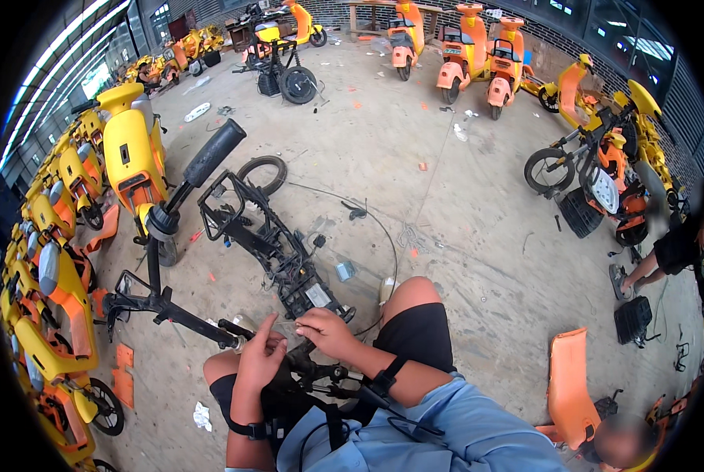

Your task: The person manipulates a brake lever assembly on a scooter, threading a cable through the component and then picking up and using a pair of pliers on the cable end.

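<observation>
Between my knees lies a stripped black scooter frame (297, 271), its wiring bared and a wheel (262, 175) at the far end. My left hand (261, 358) is over its near end, fingers partly spread and pointing up, holding nothing visible. Just to the right, my right hand (326, 332) has thumb and fingers pinched together; whatever they hold is too small to make out. Below both hands, black and metal fork parts (332, 379) show in my lap. At my left, a black handlebar and stem assembly (157, 271) stands tilted, its tube reaching toward my left hand.
Yellow scooters (128, 145) crowd the left side. Orange scooters (466, 51) stand at the back. Partly stripped scooters (591, 169) and a person's leg (643, 271) are at right. A small bluish box (345, 271) and a cable (379, 224) lie ahead; an orange panel (569, 385) is lower right.
</observation>
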